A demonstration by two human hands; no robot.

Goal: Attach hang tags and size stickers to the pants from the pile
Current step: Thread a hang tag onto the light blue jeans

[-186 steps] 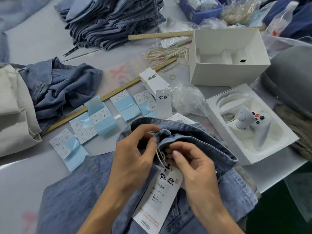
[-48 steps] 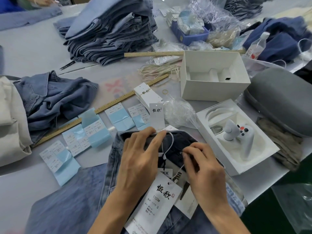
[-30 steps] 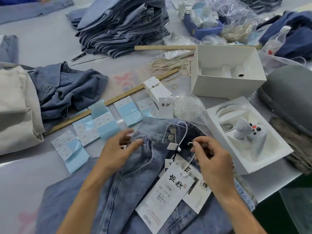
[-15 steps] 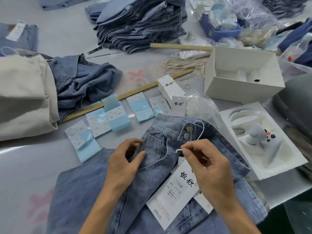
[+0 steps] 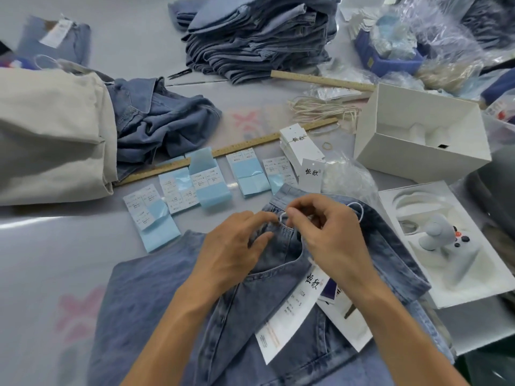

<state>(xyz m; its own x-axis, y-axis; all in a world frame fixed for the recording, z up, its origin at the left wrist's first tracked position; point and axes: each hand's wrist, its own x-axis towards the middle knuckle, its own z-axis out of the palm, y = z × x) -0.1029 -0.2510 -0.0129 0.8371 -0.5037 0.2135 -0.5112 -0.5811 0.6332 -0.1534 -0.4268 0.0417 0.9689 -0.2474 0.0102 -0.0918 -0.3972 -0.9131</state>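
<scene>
Tagging underway: right hand (image 5: 331,240) pinches white tag cord (image 5: 282,217) at blue denim pants (image 5: 278,274) waistband; left hand (image 5: 234,246) loosely steadies fabric; cord needs locking next.

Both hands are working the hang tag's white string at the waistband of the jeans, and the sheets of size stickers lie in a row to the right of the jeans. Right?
Not quite. In the head view the size stickers lie beyond and left of the jeans. The rest holds.
</scene>
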